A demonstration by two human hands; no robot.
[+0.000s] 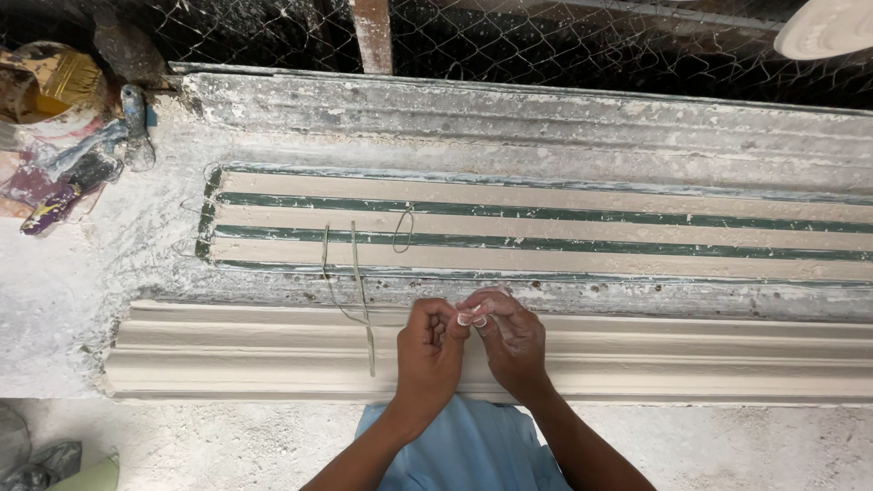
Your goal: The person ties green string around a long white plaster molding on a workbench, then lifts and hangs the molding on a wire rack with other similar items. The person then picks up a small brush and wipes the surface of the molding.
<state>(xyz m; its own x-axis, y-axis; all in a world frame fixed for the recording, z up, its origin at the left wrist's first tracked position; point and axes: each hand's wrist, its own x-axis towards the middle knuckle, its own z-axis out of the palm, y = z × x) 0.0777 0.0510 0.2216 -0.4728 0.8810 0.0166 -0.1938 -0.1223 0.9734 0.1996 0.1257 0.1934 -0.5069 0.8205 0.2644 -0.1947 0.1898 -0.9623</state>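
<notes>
From the head camera, looking straight down: both hands meet over the cream plaster moulding (273, 355), which runs left to right across the dusty desk (64, 291). The left hand (429, 350) is curled into a loose fist, fingers closed together, thumb side turned toward the other hand. The right hand (511, 338) pinches a small pale scrap (472, 317) between fingertips, grip clamped on it; what the scrap is, I cannot tell. It sits right between the two hands, touching both, slightly nearer the right. Both forearms rise from the bottom edge and converge, wrists bent inward. Just left of the left hand, a thin strand of fibre (360, 291) drapes down across the moulding, its long axis running away from the person. Beyond lies the long mould (546, 232) with green stripes, parallel to the moulding. Far left, a brush (65, 80) and a scraper (135, 123).
</notes>
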